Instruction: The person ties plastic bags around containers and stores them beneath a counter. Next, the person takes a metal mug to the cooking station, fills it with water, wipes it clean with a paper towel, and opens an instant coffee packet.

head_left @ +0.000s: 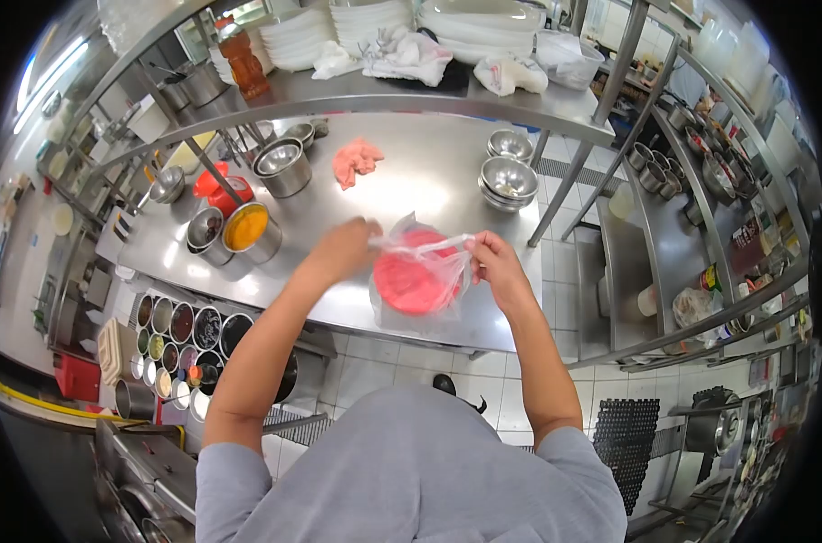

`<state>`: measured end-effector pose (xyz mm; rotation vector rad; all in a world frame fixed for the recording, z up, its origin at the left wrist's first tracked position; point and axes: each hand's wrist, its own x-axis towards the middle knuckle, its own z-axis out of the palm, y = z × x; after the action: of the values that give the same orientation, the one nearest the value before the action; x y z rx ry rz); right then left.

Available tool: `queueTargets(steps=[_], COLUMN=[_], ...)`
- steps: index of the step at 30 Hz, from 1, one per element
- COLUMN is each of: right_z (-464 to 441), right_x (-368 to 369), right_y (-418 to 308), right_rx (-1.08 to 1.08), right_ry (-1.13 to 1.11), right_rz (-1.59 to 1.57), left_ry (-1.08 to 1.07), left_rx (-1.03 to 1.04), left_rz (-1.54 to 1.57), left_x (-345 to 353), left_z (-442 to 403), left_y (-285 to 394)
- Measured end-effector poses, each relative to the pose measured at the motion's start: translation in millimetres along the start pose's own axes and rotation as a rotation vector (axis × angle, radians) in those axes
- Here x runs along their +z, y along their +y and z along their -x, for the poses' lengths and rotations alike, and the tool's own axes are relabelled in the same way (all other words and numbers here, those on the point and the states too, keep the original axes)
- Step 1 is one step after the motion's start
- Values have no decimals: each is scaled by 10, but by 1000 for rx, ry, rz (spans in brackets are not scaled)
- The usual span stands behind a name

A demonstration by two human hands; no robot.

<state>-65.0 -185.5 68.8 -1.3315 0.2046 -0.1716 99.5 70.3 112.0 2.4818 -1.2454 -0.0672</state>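
Here — both hands [480, 257] grip the clear bag [417, 271].

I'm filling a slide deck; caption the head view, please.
Two hands hold a clear plastic bag with a round pink item inside, over a steel counter.

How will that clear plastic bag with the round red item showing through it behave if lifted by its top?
The clear bag is probably floppy: its film wrinkles and bunches near the right hand. The round red item looks broad, so it would more likely tilt or sag than roll. Its weight I can't judge.
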Motion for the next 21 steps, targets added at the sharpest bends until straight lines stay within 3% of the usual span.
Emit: queueTargets(steps=[2, 6, 9, 11, 12, 14, 17, 18, 21], right_z=[-62, -87, -415, -668, -747, -854, -654, -689, -599], right_x=[-5, 168, 305, 358, 394, 454, 517, 418, 497], right_y=[-116, -488, -584, -492, -469, -417, -423, -131, 141], right_rx=[-72, -227, -403, -485, -380, -166, -104, -228, -1018], right_ry=[-33, -177, -281, -347, -380, -459, -319, -404, -338], right_rz=[200, 511, 577, 595, 570, 521, 663, 556, 942], left_ry=[-98, -205, -343, -384, -402, -367, -308, -288, -262], left_rx=[53, -274, -254, -168, -131, -267, -401, -435, -463], left_rz=[-301, 1045, 1468, 1133, 968, 944, 1021, 1067, 1225], left_x=[6, 40, 108, 199, 214, 230, 200, 225, 427], left_z=[53, -206, -113, -80, -60, -99, -115, -107, -97], left_y=[58, 174, 356, 361, 372, 388, 254, 173, -174])
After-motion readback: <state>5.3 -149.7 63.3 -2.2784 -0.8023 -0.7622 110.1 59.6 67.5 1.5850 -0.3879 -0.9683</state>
